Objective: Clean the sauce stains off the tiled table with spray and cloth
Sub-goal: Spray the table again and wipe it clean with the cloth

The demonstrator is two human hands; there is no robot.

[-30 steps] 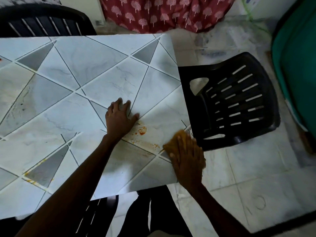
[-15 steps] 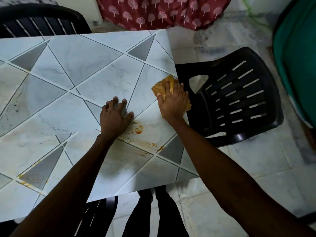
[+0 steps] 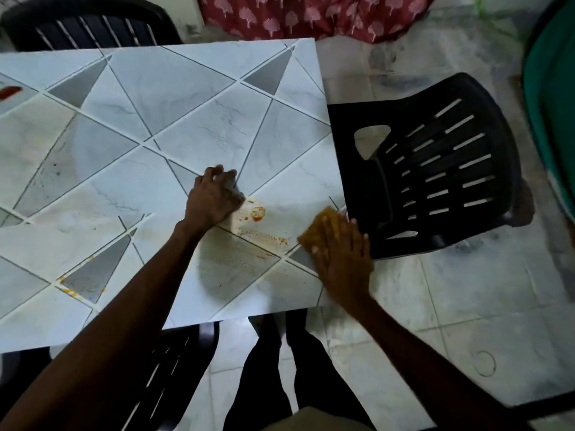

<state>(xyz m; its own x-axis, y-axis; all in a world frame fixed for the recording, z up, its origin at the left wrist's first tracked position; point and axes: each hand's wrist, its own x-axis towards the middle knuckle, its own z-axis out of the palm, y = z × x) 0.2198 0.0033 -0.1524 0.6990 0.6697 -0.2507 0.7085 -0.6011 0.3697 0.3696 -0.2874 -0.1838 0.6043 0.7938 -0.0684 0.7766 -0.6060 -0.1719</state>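
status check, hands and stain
Left hand braced on table. Right hand flat on yellow cloth at table edge. Sauce stain between them, unwiped. Nothing blocking.

we are seeing lots of open table (image 3: 186,98) ahead of us. a black chair (image 3: 435,169) is sitting right by its right edge, blocking that side.

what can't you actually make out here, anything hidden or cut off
Head view only:
Cloth: mostly under the right hand; its full shape is hidden.
Red mark on the table: cut off by the left frame edge; stain or object, unclear.
Under the left hand: any stain there is covered.
Spray: not in view.
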